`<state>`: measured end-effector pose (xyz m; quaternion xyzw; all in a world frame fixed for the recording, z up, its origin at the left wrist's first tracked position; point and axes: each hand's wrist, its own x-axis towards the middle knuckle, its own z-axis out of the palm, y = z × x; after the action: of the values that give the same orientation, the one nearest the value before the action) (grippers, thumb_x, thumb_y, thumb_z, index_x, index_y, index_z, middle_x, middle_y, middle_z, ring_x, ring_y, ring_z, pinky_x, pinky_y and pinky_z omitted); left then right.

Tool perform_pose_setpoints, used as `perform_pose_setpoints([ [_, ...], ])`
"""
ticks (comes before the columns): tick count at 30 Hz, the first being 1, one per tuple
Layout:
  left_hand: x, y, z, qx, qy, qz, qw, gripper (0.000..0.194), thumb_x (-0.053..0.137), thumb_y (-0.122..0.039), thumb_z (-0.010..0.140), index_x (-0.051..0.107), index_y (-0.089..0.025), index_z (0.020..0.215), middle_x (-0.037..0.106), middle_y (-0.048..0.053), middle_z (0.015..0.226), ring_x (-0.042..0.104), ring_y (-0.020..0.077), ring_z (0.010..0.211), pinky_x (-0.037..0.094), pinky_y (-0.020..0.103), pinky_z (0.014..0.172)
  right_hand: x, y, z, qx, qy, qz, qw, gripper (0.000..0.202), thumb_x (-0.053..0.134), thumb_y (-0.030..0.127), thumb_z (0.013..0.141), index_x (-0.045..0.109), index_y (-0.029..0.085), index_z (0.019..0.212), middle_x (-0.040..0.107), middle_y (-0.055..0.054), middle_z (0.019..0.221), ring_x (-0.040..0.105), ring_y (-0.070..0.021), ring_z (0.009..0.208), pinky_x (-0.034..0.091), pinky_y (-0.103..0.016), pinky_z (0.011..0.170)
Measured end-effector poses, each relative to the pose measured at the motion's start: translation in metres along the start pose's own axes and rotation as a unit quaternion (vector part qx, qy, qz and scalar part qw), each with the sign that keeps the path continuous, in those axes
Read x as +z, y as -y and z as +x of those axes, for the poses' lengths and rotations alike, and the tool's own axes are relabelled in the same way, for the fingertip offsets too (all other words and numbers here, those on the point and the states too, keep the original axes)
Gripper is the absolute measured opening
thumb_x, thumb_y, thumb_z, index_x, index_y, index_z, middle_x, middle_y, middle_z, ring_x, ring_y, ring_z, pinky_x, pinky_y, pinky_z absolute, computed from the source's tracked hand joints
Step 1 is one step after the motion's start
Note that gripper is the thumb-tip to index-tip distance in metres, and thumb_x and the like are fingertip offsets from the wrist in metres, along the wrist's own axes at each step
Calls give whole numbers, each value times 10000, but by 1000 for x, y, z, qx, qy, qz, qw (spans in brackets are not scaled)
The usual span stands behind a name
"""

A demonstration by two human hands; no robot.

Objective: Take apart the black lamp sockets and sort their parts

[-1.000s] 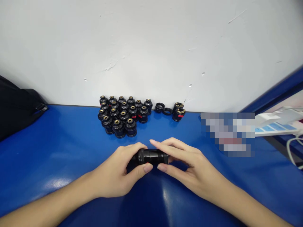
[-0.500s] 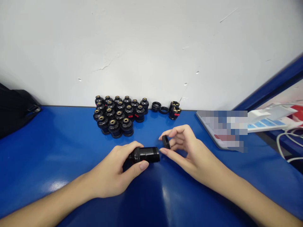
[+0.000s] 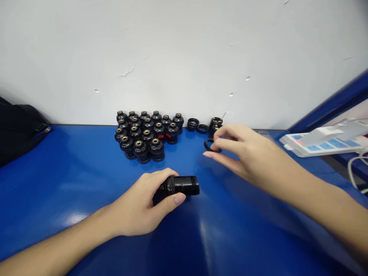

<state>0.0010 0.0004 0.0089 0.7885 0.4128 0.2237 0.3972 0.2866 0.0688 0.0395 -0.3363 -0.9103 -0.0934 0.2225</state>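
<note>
A black lamp holder (image 3: 186, 185) lies sideways in my left hand (image 3: 146, 209), its open end pointing right. My fingers and thumb wrap round its narrower end, partly hiding it. Further right and farther back, my right hand (image 3: 238, 153) has its fingers curled at a black threaded-looking ring (image 3: 209, 145), gripping it low over the table. Just behind these fingers are lamp holder cores with brass contacts (image 3: 216, 121), partly covered by the hand. A loose black cap (image 3: 193, 123) and another black ring (image 3: 202, 128) rest to their left by the wall.
Several black lamp holders (image 3: 142, 151) stand upright in a cluster on the blue table (image 3: 86, 184), back left of centre. A white power strip (image 3: 322, 145) with plugs and cables is at the right. A dark bag (image 3: 21, 130) sits at the left edge. The white wall (image 3: 172, 57) borders the back.
My right hand has carried the ring away from the lamp holder, back and slightly right, towards the brass-contact cores. My left hand still holds the lamp holder in nearly the same place.
</note>
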Motion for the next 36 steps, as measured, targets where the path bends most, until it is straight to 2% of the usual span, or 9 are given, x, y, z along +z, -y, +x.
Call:
perform_pose_setpoints([
  [4, 0, 0, -1, -1, 0, 1, 1000, 231, 569, -423, 1086, 647, -209, 1122, 557, -49, 808, 488, 119, 696, 379, 257, 646, -1, -23, 22, -15, 25, -22, 999, 313, 568, 369, 1095, 779, 161, 992, 678, -134, 1014, 660, -285, 904, 536, -432, 855],
  [9, 1, -1, 0, -9, 5, -3, 1000, 248, 562, -435, 1086, 649, -206, 1123, 543, -46, 806, 478, 124, 697, 368, 263, 640, 17, -44, 38, 6, 48, -116, 992, 256, 613, 299, 1063, 819, 148, 1045, 693, -160, 1101, 621, -323, 1015, 480, -466, 934],
  [13, 1, -2, 1, -8, 10, -3, 1000, 254, 555, -442, 1086, 644, -204, 1106, 536, -43, 813, 471, 128, 710, 373, 264, 651, 33, -43, 44, 57, 60, -179, 980, 223, 667, 287, 1026, 842, 149, 1015, 667, -185, 1159, 565, -374, 1105, 421, -503, 956],
  [19, 0, -2, 1, -16, 11, 12, 1000, 270, 548, -458, 1082, 646, -208, 1114, 564, -33, 830, 482, 138, 718, 388, 264, 653, 46, -40, 48, 102, 50, -201, 973, 237, 663, 272, 1014, 846, 125, 988, 657, -202, 1154, 547, -387, 1096, 397, -536, 989],
  [25, -1, -2, 2, -9, 13, 25, 1000, 281, 539, -462, 1085, 644, -208, 1145, 605, -16, 863, 511, 147, 728, 409, 270, 667, 51, -41, 50, 113, 44, -206, 971, 265, 622, 241, 1018, 850, 110, 986, 654, -212, 1141, 554, -389, 1093, 411, -563, 981],
  [36, -2, -4, 3, -1, 17, 28, 999, 260, 546, -442, 1084, 641, -201, 1105, 588, -18, 862, 517, 147, 747, 419, 277, 692, 60, -44, 52, 120, 41, -212, 969, 244, 646, 232, 1006, 853, 104, 985, 649, -212, 1142, 543, -401, 1137, 407, -588, 992],
])
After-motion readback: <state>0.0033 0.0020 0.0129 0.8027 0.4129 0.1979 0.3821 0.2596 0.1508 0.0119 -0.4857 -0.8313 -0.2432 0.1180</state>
